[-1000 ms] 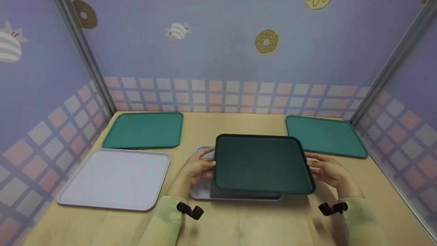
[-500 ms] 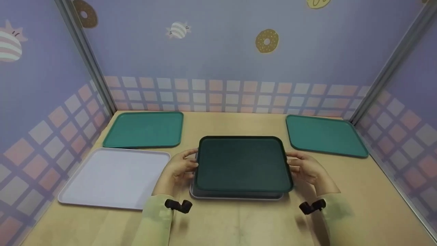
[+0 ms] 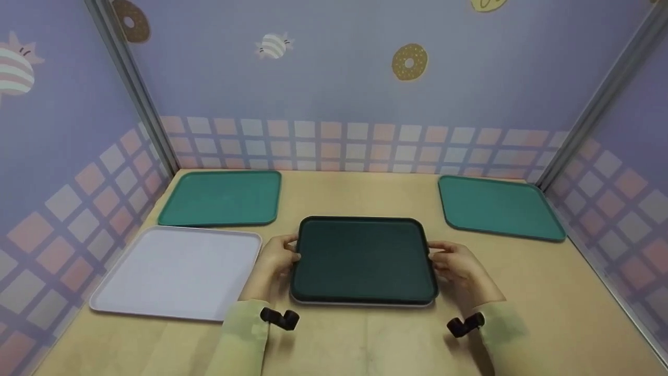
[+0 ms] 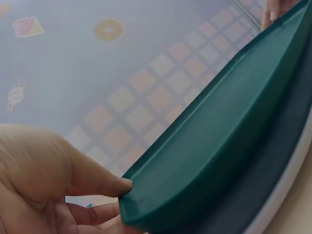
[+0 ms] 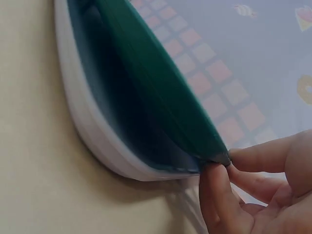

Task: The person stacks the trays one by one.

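A dark green tray (image 3: 364, 261) is held level between two hands in the middle of the table. My left hand (image 3: 275, 257) grips its left rim, thumb on top and fingers below, as the left wrist view shows. On the opposite rim my right hand (image 3: 456, 263) pinches the edge between thumb and fingers. Directly beneath lies a pale tray (image 5: 90, 117), mostly hidden; its front rim shows just under the green one. In the right wrist view a narrow gap separates the two trays.
A white tray (image 3: 177, 274) lies at the left, close to my left forearm. Behind it rests a teal tray (image 3: 222, 198); another teal tray (image 3: 501, 208) sits at the back right. Patterned walls (image 3: 334, 83) enclose the wooden table (image 3: 365, 339) on the back and sides.
Both hands have carried the dark green tray leftward and down, so it now lines up over the pale tray, covering nearly all of it. The other trays have stayed put.
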{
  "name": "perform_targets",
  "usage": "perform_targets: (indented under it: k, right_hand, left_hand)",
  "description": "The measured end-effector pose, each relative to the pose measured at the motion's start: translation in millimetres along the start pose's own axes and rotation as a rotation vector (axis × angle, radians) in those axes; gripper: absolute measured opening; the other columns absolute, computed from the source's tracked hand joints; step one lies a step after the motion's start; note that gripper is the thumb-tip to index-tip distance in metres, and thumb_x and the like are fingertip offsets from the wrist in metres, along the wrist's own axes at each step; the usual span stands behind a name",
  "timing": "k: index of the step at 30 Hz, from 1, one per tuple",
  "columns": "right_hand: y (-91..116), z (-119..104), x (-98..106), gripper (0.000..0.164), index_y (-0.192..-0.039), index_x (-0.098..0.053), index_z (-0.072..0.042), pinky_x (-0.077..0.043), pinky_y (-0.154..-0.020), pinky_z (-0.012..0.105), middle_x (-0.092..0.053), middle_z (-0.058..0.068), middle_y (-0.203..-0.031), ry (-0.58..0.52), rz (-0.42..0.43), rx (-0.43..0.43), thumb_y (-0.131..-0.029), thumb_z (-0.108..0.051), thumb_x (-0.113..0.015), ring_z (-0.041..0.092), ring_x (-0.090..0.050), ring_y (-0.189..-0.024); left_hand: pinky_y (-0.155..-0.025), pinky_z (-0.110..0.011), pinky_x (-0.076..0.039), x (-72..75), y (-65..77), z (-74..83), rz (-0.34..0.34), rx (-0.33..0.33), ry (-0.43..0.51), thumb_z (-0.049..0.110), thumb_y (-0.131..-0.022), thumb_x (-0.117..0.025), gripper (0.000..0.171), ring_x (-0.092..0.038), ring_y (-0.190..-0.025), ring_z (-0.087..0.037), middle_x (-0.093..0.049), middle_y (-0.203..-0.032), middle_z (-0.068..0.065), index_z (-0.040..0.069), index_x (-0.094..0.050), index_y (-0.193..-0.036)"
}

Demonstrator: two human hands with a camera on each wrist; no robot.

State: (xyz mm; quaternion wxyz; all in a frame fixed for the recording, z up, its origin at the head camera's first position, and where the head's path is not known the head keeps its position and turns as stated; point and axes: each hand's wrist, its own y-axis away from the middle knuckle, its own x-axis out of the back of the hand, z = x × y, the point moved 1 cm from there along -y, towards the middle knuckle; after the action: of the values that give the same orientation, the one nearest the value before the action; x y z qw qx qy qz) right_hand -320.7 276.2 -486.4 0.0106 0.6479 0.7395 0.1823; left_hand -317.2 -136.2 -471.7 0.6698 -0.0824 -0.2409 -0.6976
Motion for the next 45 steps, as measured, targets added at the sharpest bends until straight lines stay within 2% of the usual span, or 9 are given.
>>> perform_targets:
  k: [2, 4, 8, 13, 17, 28, 36, 40, 45]
  right_hand:
    - [0, 0, -3, 0.05, -0.153, -0.043, 0.002, -0.045, -0.062, 0.025, -0.057, -0.002, -0.087, 0.026, 0.003, -0.008, -0.104, -0.006, -0.053, 0.01, -0.05, -0.07]
    - [0, 0, -5, 0.05, -0.152, -0.044, 0.001, -0.046, -0.063, 0.026, -0.058, 0.001, -0.094, 0.058, 0.016, -0.017, -0.104, -0.007, -0.053, 0.011, -0.051, -0.072]
    - [0, 0, -7, 0.049, -0.151, -0.046, 0.002, -0.054, -0.072, 0.027, -0.063, 0.01, -0.114, 0.114, 0.039, -0.008, -0.104, -0.007, -0.054, 0.012, -0.061, -0.084]
    - [0, 0, -10, 0.047, -0.15, -0.047, 0.004, -0.058, -0.077, 0.029, -0.064, 0.018, -0.123, 0.147, 0.054, 0.002, -0.104, -0.006, -0.053, 0.014, -0.066, -0.092]
    - [0, 0, -12, 0.047, -0.15, -0.047, 0.004, -0.058, -0.076, 0.029, -0.065, 0.021, -0.123, 0.177, 0.067, 0.012, -0.104, -0.005, -0.052, 0.014, -0.065, -0.09]
    - [1, 0, -19, 0.045, -0.148, -0.048, 0.007, -0.059, -0.073, 0.029, -0.066, 0.024, -0.119, 0.225, 0.091, 0.049, -0.103, -0.001, -0.05, 0.013, -0.066, -0.088]
    - [0, 2, -21, 0.043, -0.144, -0.053, 0.006, -0.057, -0.07, 0.028, -0.067, 0.026, -0.115, 0.345, 0.123, 0.09, -0.103, -0.002, -0.052, 0.017, -0.065, -0.085]
    - [1, 1, -20, 0.043, -0.145, -0.052, 0.007, -0.057, -0.069, 0.029, -0.067, 0.028, -0.118, 0.366, 0.122, 0.099, -0.103, -0.003, -0.052, 0.017, -0.066, -0.083]
    - [3, 1, -21, 0.043, -0.146, -0.05, 0.007, -0.061, -0.074, 0.035, -0.065, 0.032, -0.122, 0.391, 0.112, 0.094, -0.104, -0.003, -0.05, 0.022, -0.071, -0.09]
  left_hand:
    - [-0.071, -0.033, -0.057, -1.2, 0.5, 1.5, 0.016, 0.001, -0.039, -0.008, -0.094, -0.06, 0.058, -0.065, -0.091, -0.025, -0.066, -0.125, -0.024, 0.002, -0.05, -0.15]
    - [-0.082, -0.038, -0.06, -2.7, 0.5, 3.5, 0.032, -0.001, -0.088, -0.008, -0.094, -0.061, 0.058, -0.067, -0.105, -0.031, -0.065, -0.129, -0.026, 0.001, -0.05, -0.15]
    - [-0.103, -0.047, -0.055, -6.2, 0.7, 8.4, 0.062, -0.019, -0.198, -0.008, -0.093, -0.058, 0.058, -0.06, -0.127, -0.04, -0.062, -0.136, -0.028, -0.001, -0.05, -0.15]
    - [-0.112, -0.048, -0.048, -10.4, 1.0, 11.7, 0.103, -0.037, -0.292, -0.013, -0.086, -0.051, 0.061, -0.057, -0.134, -0.039, -0.061, -0.139, -0.029, -0.005, -0.053, -0.146]
    - [-0.118, -0.048, -0.043, -13.2, 1.9, 12.2, 0.116, -0.043, -0.336, -0.015, -0.087, -0.05, 0.058, -0.052, -0.14, -0.039, -0.058, -0.144, -0.028, -0.007, -0.053, -0.144]
    - [-0.118, -0.049, -0.042, -15.0, 3.6, 9.7, 0.136, -0.069, -0.394, -0.016, -0.089, -0.052, 0.054, -0.052, -0.139, -0.039, -0.058, -0.144, -0.028, -0.008, -0.056, -0.142]
    - [-0.117, -0.049, -0.044, -14.3, 5.9, 10.1, 0.136, -0.07, -0.416, -0.014, -0.089, -0.053, 0.055, -0.053, -0.139, -0.04, -0.058, -0.144, -0.027, -0.007, -0.055, -0.143]
    - [-0.116, -0.049, -0.046, -14.5, 5.0, 9.0, 0.144, -0.051, -0.425, -0.012, -0.09, -0.053, 0.055, -0.054, -0.138, -0.038, -0.059, -0.145, -0.024, -0.004, -0.056, -0.144]
    - [-0.115, -0.049, -0.045, -13.9, 5.9, 8.8, 0.145, -0.015, -0.403, -0.01, -0.091, -0.053, 0.055, -0.053, -0.139, -0.038, -0.059, -0.146, -0.022, 0.0, -0.056, -0.145]
